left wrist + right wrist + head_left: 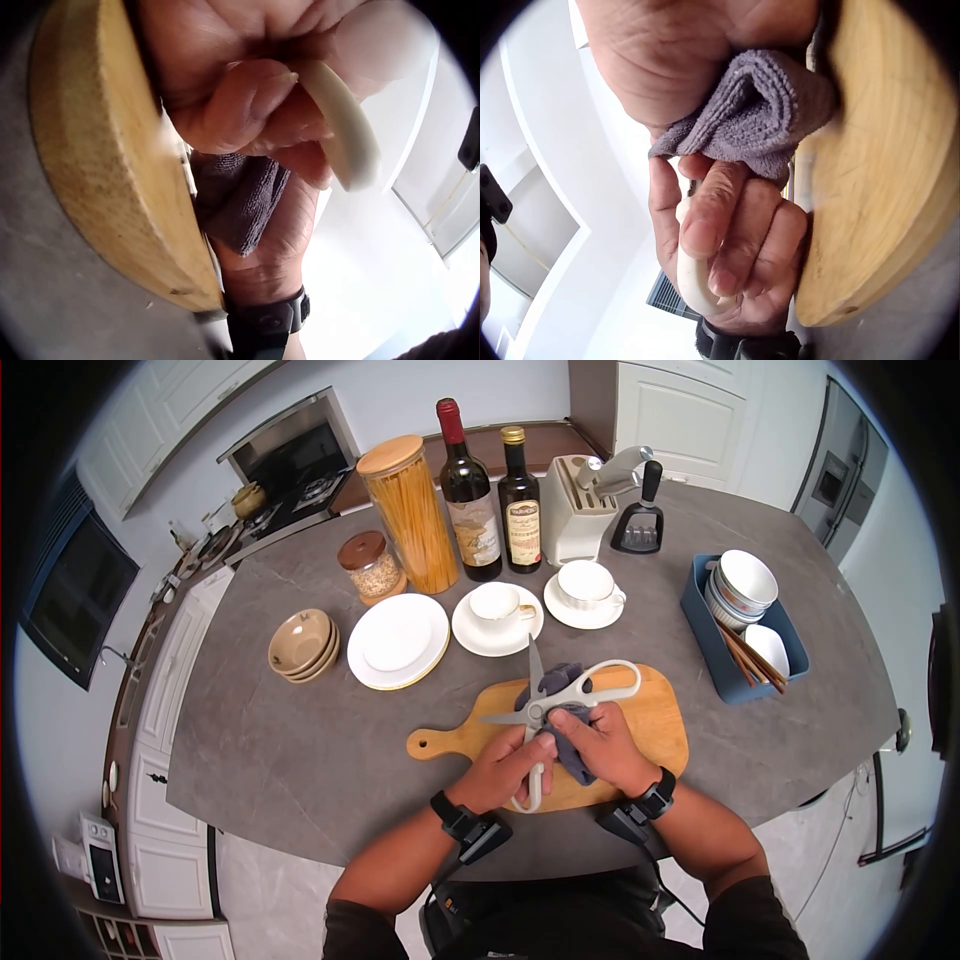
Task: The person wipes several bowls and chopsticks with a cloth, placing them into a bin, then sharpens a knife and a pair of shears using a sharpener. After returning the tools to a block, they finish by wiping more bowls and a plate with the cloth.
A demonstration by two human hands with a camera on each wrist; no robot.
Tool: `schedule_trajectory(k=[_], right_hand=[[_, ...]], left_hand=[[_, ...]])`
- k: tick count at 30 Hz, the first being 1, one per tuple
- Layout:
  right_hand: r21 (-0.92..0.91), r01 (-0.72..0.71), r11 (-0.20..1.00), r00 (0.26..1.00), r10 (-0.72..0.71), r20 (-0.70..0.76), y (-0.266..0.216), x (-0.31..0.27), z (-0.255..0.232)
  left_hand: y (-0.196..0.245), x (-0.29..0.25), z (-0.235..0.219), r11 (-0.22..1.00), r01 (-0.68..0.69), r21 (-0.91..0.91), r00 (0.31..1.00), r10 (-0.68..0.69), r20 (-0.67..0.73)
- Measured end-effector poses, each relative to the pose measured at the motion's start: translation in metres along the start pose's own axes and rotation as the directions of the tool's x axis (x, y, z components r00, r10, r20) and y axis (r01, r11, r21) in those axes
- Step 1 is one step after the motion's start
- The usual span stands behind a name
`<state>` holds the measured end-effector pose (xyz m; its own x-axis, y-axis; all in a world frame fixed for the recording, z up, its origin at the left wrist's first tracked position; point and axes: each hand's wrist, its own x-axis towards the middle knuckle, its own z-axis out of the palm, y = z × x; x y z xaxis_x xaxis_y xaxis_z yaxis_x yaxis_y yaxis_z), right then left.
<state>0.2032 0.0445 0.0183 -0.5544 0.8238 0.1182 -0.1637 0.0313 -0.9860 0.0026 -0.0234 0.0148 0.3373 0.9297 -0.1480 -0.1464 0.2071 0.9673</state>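
A pair of kitchen scissors [537,712] with white handles is spread wide over the wooden cutting board [655,710], blades pointing away and to the left. My left hand [503,768] grips the near handle loop, its fingers curled around it in the left wrist view. A bunched grey-purple cloth [761,105] is held in my right hand [608,748], with the thumb at the scissors near the pivot. Part of the cloth sticks out beyond the scissors and part hangs below the right hand. The palm hides the rest of it.
Beyond the board stand two white cups on saucers [497,622], stacked plates [398,642] and brown bowls [303,644]. Behind them are a pasta jar [410,515], two bottles [468,500] and a knife block [578,510]. A blue bin [708,650] holds bowls and chopsticks at right.
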Motion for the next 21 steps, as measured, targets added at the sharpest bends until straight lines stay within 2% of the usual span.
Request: schedule_trajectory(k=[10,13,15,21], right_hand=[[-0.036,0.021,0.999,0.997,-0.019,0.069,0.002,0.000,-0.001],[-0.042,0.014,0.999,0.999,-0.012,0.048,0.004,-0.001,-0.001],[-0.071,0.044,0.996,0.999,-0.044,0.004,0.000,-0.002,0.001],[-0.093,0.047,0.995,0.999,-0.049,-0.014,0.002,-0.001,-0.001]], left_hand=[[-0.005,0.001,0.000,0.998,-0.059,-0.015,0.997,0.059,-0.041],[0.000,0.001,0.005,0.998,-0.061,0.025,0.997,0.062,-0.050],[0.001,0.002,0.005,0.992,-0.085,0.093,0.996,0.085,-0.001],[0.001,0.002,0.003,0.991,-0.091,0.095,0.996,0.090,0.020]])
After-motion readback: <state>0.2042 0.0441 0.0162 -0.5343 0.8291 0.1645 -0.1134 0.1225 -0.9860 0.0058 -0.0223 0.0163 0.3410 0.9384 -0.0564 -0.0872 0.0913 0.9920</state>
